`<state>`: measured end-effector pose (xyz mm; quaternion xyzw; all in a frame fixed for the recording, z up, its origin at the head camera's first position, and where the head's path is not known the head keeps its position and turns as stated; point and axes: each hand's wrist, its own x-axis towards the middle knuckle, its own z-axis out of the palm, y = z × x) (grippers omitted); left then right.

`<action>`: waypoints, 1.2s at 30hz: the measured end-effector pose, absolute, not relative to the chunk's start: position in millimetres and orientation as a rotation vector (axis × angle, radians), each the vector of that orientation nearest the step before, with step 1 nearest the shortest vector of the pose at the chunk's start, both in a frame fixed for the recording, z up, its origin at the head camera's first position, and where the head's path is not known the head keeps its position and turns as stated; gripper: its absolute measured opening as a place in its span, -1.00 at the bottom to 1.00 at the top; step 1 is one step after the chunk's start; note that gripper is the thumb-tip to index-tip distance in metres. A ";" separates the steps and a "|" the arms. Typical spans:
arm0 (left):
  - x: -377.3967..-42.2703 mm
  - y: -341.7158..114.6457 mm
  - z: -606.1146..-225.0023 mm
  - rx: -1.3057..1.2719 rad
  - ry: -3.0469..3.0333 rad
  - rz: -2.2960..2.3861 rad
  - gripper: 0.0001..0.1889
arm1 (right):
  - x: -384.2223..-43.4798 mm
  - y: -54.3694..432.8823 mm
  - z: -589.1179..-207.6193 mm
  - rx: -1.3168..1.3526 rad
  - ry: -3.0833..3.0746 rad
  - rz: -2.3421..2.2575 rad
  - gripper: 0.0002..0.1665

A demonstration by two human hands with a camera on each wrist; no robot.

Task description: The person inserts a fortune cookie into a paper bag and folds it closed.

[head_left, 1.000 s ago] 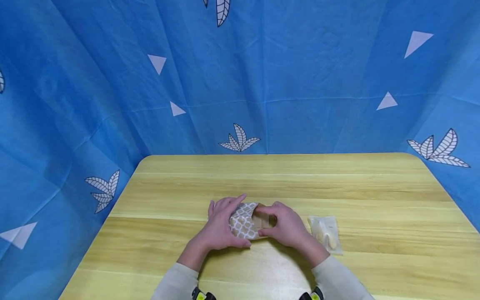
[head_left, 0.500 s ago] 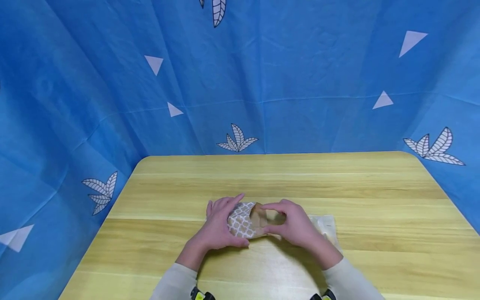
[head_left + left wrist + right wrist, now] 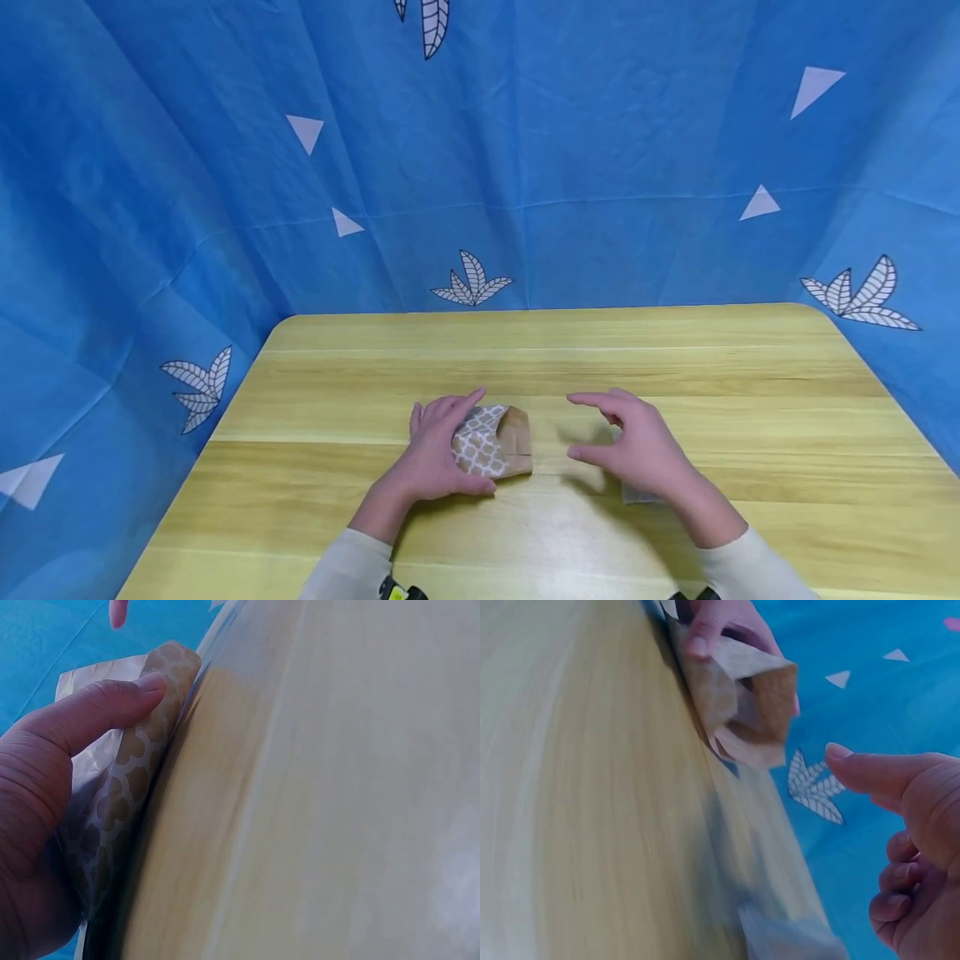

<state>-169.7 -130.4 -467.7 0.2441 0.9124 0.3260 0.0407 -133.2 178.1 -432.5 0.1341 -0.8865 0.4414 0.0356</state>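
A small paper bag (image 3: 480, 450), tan with a white lattice pattern, lies on its side on the table with its mouth facing right. My left hand (image 3: 431, 458) holds it from the left, thumb on the near side and fingers on the far side. In the right wrist view the bag's plain brown inside (image 3: 772, 701) shows through the gaping mouth. Apart from the bag, to its right, my right hand (image 3: 637, 442) holds nothing; thumb and index finger are spread, the other fingers curled. Beneath that hand a translucent packet (image 3: 637, 495) is mostly hidden.
The wood-grain table (image 3: 360, 350) reaches back to a blue curtain (image 3: 600, 150) printed with white leaves and triangles. At the lower edge of the right wrist view the translucent packet (image 3: 791, 941) appears blurred.
My right hand has let go of the bag's mouth and moved right, over the translucent packet. The mouth now stands wider. My left hand has kept its hold on the bag.
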 end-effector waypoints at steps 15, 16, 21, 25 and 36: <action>-169.2 -129.7 -468.9 0.749 2.783 1.013 0.34 | -116.3 226.0 -428.2 0.353 -2.756 1.287 -0.07; -169.0 -129.6 -469.0 0.749 2.783 1.013 0.34 | -115.6 228.5 -428.8 0.357 -2.763 1.279 -0.06; -168.7 -129.0 -469.4 0.753 2.786 1.017 0.34 | -111.8 239.6 -431.1 0.363 -2.799 1.227 0.04; -169.0 -128.9 -469.2 0.759 2.788 1.012 0.34 | -108.2 247.7 -433.8 0.383 -2.817 1.170 0.12; -167.8 -129.1 -467.0 0.748 2.792 1.002 0.34 | -99.0 268.2 -449.4 0.406 -2.924 1.199 0.27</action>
